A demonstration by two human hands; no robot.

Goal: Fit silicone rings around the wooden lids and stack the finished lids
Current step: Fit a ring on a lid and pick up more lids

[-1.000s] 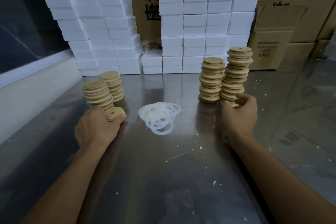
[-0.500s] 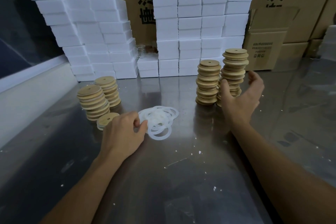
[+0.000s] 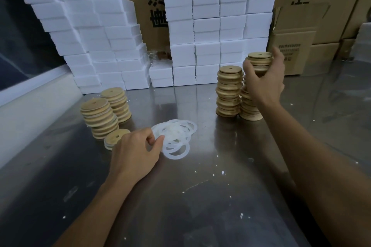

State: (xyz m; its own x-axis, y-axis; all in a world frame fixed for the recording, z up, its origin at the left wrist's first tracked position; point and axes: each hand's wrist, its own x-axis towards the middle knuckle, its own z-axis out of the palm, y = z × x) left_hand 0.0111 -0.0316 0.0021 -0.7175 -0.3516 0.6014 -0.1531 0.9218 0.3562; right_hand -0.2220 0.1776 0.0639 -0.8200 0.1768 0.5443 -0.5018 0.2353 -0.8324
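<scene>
A heap of white silicone rings (image 3: pixel 176 136) lies on the steel table (image 3: pixel 200 196). My left hand (image 3: pixel 134 152) pinches a ring at the heap's left edge. Just left of that hand lies a short pile of wooden lids (image 3: pixel 115 139). Two leaning stacks of wooden lids (image 3: pixel 100 116) stand behind it at the left. At the right stand two taller stacks of lids (image 3: pixel 228 90). My right hand (image 3: pixel 263 82) curls round the upper lids (image 3: pixel 259 63) of the right-hand one, thumb on the left side and fingers behind.
Walls of white foam boxes (image 3: pixel 210 26) and cardboard cartons (image 3: pixel 297 50) close off the back of the table. A white ledge (image 3: pixel 30 106) runs along the left edge. White crumbs dot the table in front.
My left hand left the short lid pile and moved right to the ring heap, now pinching a ring. My right hand rose from the base of the tall stack to its top.
</scene>
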